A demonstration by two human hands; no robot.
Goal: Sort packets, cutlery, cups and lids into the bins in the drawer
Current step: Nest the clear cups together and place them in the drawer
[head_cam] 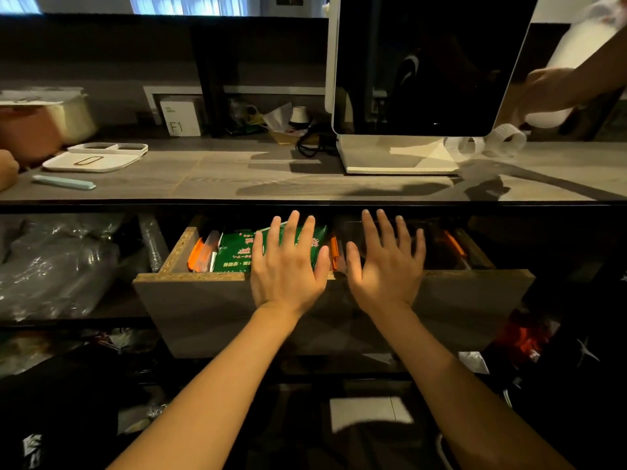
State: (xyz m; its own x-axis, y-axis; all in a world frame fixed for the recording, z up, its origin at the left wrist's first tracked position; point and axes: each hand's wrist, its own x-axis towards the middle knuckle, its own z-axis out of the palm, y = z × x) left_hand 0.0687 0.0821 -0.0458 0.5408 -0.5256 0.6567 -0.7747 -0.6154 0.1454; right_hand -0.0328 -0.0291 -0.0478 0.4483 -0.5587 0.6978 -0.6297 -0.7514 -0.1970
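Note:
A wooden drawer (203,310) stands pulled out under the counter. Inside lie green packets (237,254) at the left middle, orange-handled cutlery in wrappers (200,254) at the far left, and more orange items (334,256) near the middle. The drawer's right part is dark and its contents are hard to make out. My left hand (288,266) hovers flat over the green packets with fingers spread and straight. My right hand (386,262) is beside it, also flat and spread, over the dark right section. Neither hand holds anything.
The counter (237,178) above carries a screen on a white stand (424,62), a white tray (91,161), a light blue case (64,182) and a white box (181,117). Another person's hand (549,93) holds a white bottle at the upper right. Plastic bags (57,266) fill the left shelf.

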